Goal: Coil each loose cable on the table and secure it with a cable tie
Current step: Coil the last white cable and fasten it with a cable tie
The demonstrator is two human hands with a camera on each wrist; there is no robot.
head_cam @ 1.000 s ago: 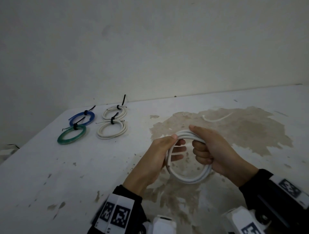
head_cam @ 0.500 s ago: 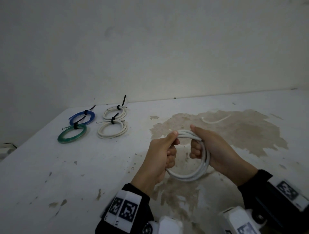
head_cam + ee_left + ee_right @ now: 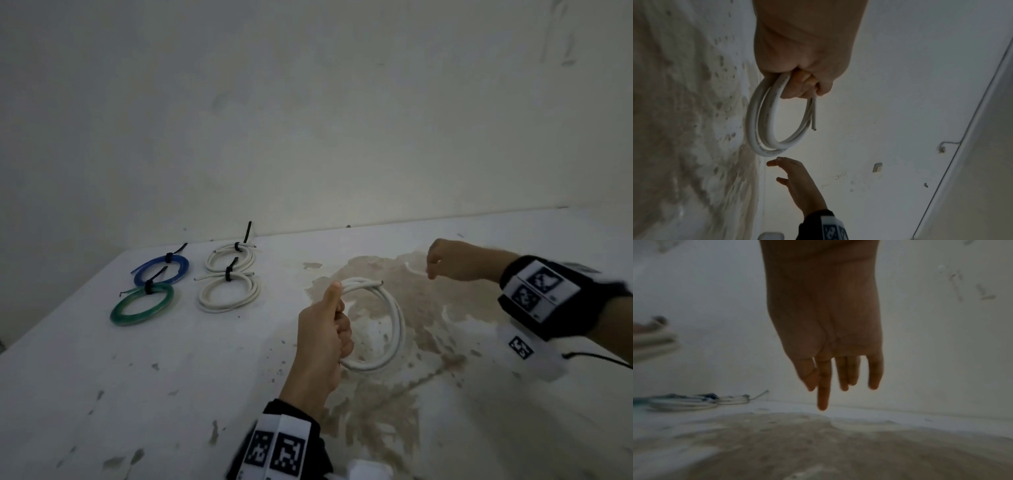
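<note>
My left hand (image 3: 327, 329) grips a white cable coil (image 3: 397, 325) at its left side, thumb on top, holding it upright just above the table (image 3: 102, 377). The left wrist view shows the coil (image 3: 760, 123) hanging from my left hand's curled fingers (image 3: 803, 84), one cut end sticking out. My right hand (image 3: 436, 265) is off the coil, further back and to the right, its straight fingers (image 3: 823, 395) pointing down over a thin white cable tie (image 3: 414, 270) that lies on the table's brown stain. It holds nothing.
At the back left lie several tied coils: a blue one (image 3: 161, 270), a green one (image 3: 142, 305) and two white ones (image 3: 231, 260) (image 3: 229, 293), each with a black tie. A wall (image 3: 308, 120) runs close behind the table. The table's left edge slants down to the left.
My right hand has let go of the coil and moved back and right to the white tie. My left hand alone now holds the coil, which stands more upright.
</note>
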